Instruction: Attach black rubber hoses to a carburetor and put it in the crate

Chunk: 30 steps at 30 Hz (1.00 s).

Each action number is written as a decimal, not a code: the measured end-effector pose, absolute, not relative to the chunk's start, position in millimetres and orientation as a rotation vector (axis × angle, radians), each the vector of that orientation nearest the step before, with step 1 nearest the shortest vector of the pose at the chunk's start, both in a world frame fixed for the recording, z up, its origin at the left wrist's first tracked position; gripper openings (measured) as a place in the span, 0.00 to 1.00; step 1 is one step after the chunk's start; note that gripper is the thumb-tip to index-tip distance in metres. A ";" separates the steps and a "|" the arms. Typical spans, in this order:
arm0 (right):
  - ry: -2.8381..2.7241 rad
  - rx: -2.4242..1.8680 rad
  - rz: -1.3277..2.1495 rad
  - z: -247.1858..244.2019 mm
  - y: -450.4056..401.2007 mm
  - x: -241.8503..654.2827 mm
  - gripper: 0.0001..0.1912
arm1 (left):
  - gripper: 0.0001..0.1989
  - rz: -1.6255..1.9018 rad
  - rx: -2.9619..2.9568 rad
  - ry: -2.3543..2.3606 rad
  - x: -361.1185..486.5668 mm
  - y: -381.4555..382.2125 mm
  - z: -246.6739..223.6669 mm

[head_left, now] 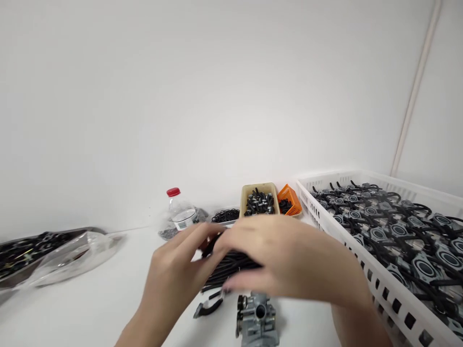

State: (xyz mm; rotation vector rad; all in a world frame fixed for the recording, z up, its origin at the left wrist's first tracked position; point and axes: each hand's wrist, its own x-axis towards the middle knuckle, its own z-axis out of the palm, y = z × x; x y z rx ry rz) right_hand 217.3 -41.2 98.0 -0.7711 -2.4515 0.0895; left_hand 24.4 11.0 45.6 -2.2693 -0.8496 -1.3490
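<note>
My left hand is bent, thumb and fingers closed around a small black piece that I cannot make out. My right hand reaches across from the right, its fingertips meeting the left ones. It is smeared by motion, and its grip is hidden. Behind and below the hands lies a pile of black rubber hoses, partly covered by them. A short curved black hose rests on the white table. Below my right hand stands a grey metal carburetor, cut off by the lower edge.
A white crate of carburetors with hoses fills the right. Against the wall are a beige bin, an orange basket, thin black rings and a cut plastic bottle with a red cap. A tray of black parts and plastic bag lie left.
</note>
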 end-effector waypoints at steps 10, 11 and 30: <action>-2.228 -0.952 0.100 84.4 7.6 199.1 0.12 | 0.04 -1.844 -2.205 -1.013 45.5 43.4 22.5; -2.215 -0.956 0.095 79.8 11.6 196.6 0.12 | 0.04 -1.875 -2.194 -1.013 45.5 46.2 14.9; -1.335 -0.549 1.274 -52.7 25.0 243.2 0.12 | 0.12 -1.172 -3.887 -0.864 54.9 40.0 -56.7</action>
